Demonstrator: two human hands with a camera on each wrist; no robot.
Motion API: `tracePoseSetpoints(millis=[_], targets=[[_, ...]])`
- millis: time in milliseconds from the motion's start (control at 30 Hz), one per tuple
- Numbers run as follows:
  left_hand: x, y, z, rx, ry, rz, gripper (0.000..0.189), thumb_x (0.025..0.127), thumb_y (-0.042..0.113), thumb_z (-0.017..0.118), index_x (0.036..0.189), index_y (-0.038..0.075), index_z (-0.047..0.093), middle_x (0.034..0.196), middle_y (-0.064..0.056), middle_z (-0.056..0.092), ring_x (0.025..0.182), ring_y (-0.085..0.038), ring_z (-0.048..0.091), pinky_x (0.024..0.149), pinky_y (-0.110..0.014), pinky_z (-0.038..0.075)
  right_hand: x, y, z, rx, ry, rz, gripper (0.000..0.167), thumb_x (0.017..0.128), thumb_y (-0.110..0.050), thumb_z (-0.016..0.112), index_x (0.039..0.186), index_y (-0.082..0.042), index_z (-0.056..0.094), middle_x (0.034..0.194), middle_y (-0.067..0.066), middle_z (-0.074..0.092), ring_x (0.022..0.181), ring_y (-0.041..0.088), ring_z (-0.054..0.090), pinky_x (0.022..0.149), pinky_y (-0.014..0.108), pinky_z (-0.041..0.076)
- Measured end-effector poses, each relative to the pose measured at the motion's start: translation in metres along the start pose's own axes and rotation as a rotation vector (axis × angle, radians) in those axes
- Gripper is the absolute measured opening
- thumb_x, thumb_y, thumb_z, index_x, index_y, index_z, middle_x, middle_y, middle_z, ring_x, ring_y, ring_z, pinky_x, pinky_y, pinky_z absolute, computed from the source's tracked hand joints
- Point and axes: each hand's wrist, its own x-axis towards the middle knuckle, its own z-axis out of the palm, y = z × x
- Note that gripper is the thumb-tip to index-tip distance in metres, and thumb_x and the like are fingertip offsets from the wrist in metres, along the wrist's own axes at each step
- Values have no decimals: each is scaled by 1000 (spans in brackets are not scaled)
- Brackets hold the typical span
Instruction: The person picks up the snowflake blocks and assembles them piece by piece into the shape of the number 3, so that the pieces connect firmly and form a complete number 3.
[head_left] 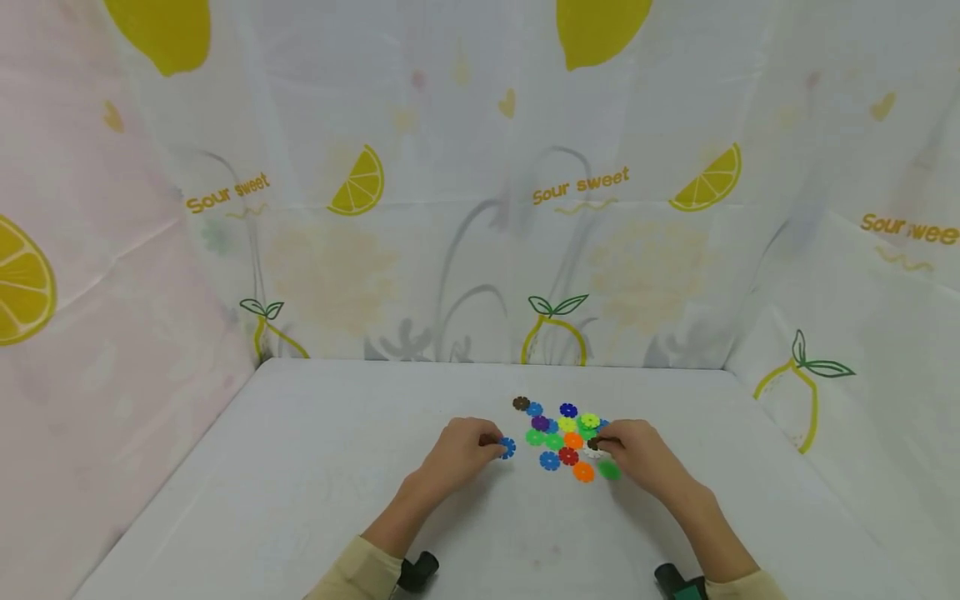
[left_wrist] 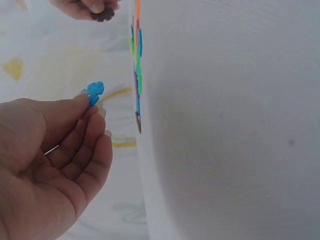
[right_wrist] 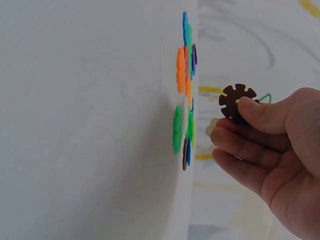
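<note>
My left hand pinches a blue notched plastic disc between thumb and fingertips, raised above the table left of the scattered discs. In my right hand a dark brown notched disc is pinched by thumb and fingers, over the right side of the group. Between the hands lie several flower-shaped discs, among them a red disc, an orange disc, a purple disc and a green disc. Some overlap, and the right hand hides part of the group in the head view.
The white table runs back to a printed curtain with lemons and lettering, which also hangs at both sides. Black wrist devices show by the sleeves at the bottom of the head view.
</note>
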Motion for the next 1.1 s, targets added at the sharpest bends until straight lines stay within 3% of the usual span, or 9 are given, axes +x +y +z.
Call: tracePoseSetpoints(millis=[333,567,933,1100], targets=[[-5,-4,-10,-106,26,-36,18,91,25,72,102,12,75,89,3,71,77,-10,60,65,-22,53,7,-13,5,58,37,-80,6,88,-3,71,89,-5,77,83,5,74,69,9,60,65,17,53],[-8,-1,-16,-150,37,-40,18,91,28,71,100,12,75,87,3,70,76,-11,61,65,-24,53,10,-20,9,157,23,-101,7,89,-3,70,92,-3,76,84,9,74,70,15,67,64,13,53],[-7,-1,-18,-201,39,-52,23,92,31,70,101,10,74,87,1,73,76,-12,64,68,-27,54,14,-31,8,215,52,-181,6,90,-4,70,90,-2,75,79,11,72,68,23,65,63,15,53],[-7,-3,-16,-229,31,-47,24,92,31,70,101,9,74,84,1,74,75,-12,66,67,-28,54,15,-38,7,229,47,-176,7,90,-4,70,92,-3,76,82,12,73,70,22,67,65,13,53]])
